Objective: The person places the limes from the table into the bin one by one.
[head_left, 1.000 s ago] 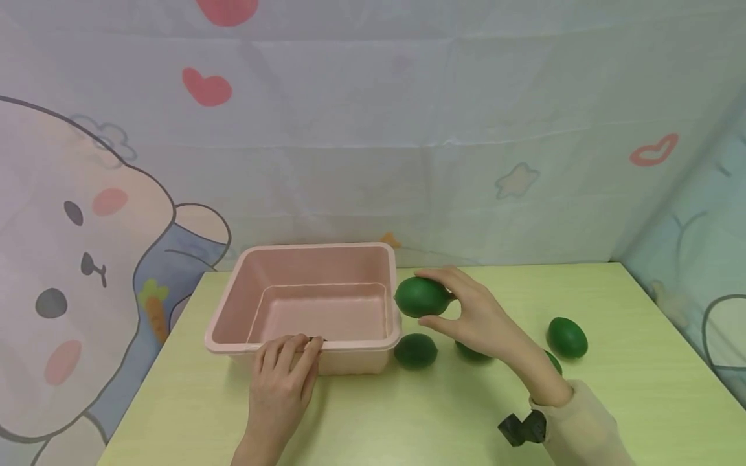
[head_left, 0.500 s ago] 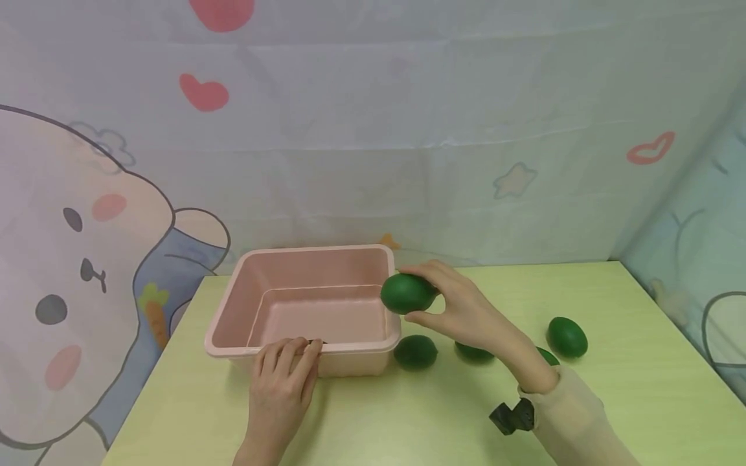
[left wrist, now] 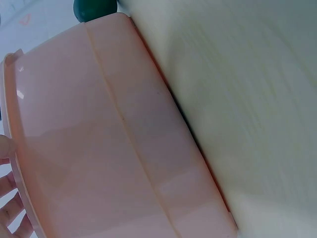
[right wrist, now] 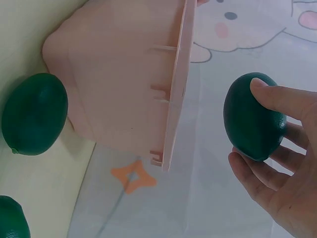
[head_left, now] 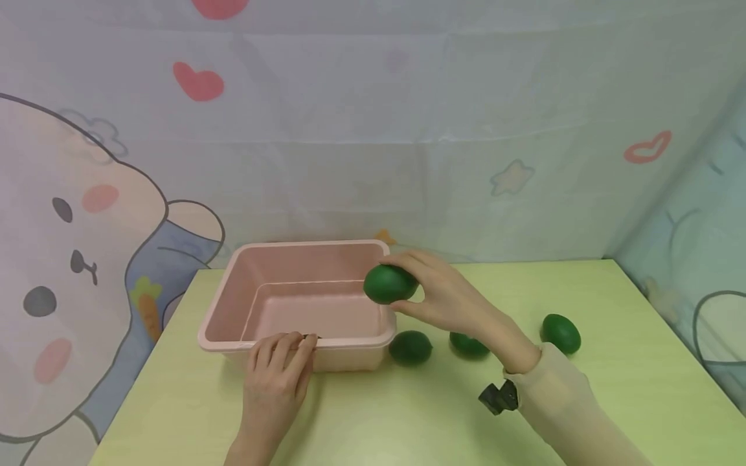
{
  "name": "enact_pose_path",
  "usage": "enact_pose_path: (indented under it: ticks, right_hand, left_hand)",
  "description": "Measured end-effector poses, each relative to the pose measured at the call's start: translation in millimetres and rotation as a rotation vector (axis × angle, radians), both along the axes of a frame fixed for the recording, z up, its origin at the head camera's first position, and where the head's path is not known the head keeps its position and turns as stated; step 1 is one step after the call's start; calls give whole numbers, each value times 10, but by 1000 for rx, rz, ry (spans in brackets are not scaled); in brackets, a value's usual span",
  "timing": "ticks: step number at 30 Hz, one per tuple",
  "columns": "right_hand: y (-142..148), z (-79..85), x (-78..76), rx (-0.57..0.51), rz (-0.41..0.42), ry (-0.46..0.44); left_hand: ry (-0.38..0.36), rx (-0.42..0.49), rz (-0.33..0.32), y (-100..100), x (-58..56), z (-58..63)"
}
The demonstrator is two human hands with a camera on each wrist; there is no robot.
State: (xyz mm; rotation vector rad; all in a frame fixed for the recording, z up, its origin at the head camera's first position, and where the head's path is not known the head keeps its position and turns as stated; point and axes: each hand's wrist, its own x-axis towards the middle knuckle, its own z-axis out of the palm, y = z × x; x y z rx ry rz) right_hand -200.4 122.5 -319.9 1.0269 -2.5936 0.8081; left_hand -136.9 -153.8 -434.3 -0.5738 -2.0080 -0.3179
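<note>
My right hand point(head_left: 449, 294) pinches a green lime point(head_left: 386, 285) between thumb and fingers, above the right rim of the pink plastic basin point(head_left: 348, 360). In the right wrist view, the held lime point(right wrist: 252, 119) is apart from the basin's wall point(right wrist: 124, 89), with the thumb on one side and fingers beneath. My left hand point(head_left: 272, 378) grips the basin's front rim, fingers curled over it; in the left wrist view its fingers point(left wrist: 10, 210) show at the rim. A small dark patch by the left fingertips is too hidden to identify.
On the yellow-green table point(head_left: 373, 421), one lime point(head_left: 410, 347) lies beside the basin's right front corner. Another lime point(head_left: 469, 345) sits partly behind the right forearm, and a third lime point(head_left: 561, 333) lies farther right. A patterned cloth point(head_left: 326, 181) hangs behind.
My right hand has carried the lime leftward, from beside the basin to above its right rim. The left hand keeps its grip on the front rim. The view has shifted slightly.
</note>
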Motion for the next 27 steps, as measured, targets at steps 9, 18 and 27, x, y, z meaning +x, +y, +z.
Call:
enact_pose_path:
  ticks: [9, 18, 27]
  right_hand:
    - [-124, 77, -110, 75, 27, 56]
    - [-236, 125, -219, 158, 65, 90]
    - [-338, 175, -310, 182, 67, 25]
  left_hand:
    - [5, 8, -5, 11, -7, 7]
    - [12, 8, -4, 12, -9, 18]
    - [23, 10, -3, 11, -14, 8]
